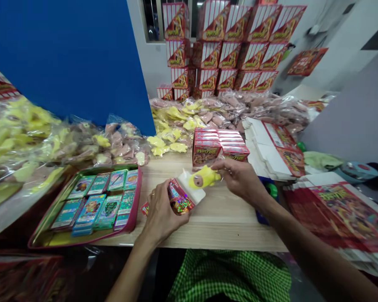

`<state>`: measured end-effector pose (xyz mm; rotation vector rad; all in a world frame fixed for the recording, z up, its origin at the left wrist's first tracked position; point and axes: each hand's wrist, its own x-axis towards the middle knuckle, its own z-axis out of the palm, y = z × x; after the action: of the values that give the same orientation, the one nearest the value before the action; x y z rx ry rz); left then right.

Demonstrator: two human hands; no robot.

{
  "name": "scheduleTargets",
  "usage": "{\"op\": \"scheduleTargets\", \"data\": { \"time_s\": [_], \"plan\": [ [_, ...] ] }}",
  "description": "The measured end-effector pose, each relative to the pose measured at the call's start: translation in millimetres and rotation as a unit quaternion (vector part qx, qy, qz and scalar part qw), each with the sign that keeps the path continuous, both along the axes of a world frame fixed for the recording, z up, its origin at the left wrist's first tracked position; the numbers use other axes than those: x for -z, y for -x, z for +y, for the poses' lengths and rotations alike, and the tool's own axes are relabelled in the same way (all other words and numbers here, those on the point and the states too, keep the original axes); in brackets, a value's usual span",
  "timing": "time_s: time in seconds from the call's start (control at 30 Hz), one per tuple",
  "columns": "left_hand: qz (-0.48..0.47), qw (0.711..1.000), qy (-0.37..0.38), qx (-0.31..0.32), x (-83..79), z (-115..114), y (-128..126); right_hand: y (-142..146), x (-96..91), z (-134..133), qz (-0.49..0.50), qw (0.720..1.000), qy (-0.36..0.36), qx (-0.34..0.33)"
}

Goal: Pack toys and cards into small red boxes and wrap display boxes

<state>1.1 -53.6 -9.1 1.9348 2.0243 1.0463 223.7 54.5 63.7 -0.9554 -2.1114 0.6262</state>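
Note:
My left hand (pixel 161 209) grips a small red box (pixel 180 197) with a shiny printed side and an open white flap, held just above the wooden table (pixel 220 220). My right hand (pixel 239 178) pinches a yellow soft toy in clear wrap (pixel 203 178) right at the box's open end. Both hands are closed around what they hold.
A pink-rimmed tray (pixel 135 209) of teal card packs lies left. Closed red boxes (pixel 219 147) stand behind my hands. Bagged yellow and pink toys (pixel 182 121) are piled along the back. Flat box blanks (pixel 277 147) are stacked right; red cartons (pixel 229 50) tower at the wall.

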Motion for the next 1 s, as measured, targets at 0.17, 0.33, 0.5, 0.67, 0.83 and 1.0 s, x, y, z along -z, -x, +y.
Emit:
{"op": "scheduleTargets", "data": {
  "time_s": [0.17, 0.33, 0.5, 0.67, 0.83, 1.0],
  "plan": [
    [0.013, 0.999, -0.03, 0.015, -3.2, -9.5, -16.7, 0.4, -14.4, -35.4, -0.101, 0.983, -0.074, -0.133],
    [0.021, 0.995, -0.076, 0.054, -5.1, -16.6, -13.2, -28.4, -34.7, -26.6, -0.154, 0.98, -0.03, -0.119],
    [0.014, 0.988, -0.071, 0.133, -9.7, -20.0, -27.3, -21.5, -33.4, -40.5, -0.163, 0.971, -0.038, -0.169],
    [-0.041, 0.99, -0.066, 0.117, -11.6, -18.4, -37.6, -21.6, -37.4, -63.1, -0.115, 0.978, -0.134, -0.11],
    [-0.115, 0.989, -0.03, 0.087, -20.5, -11.8, -59.8, -32.5, -48.1, -51.2, -0.084, 0.969, -0.229, -0.036],
    [-0.068, 0.997, 0.032, 0.014, -34.1, 3.8, -39.1, 15.9, -32.7, -30.2, -0.07, 0.957, -0.262, -0.098]
  ]
}}
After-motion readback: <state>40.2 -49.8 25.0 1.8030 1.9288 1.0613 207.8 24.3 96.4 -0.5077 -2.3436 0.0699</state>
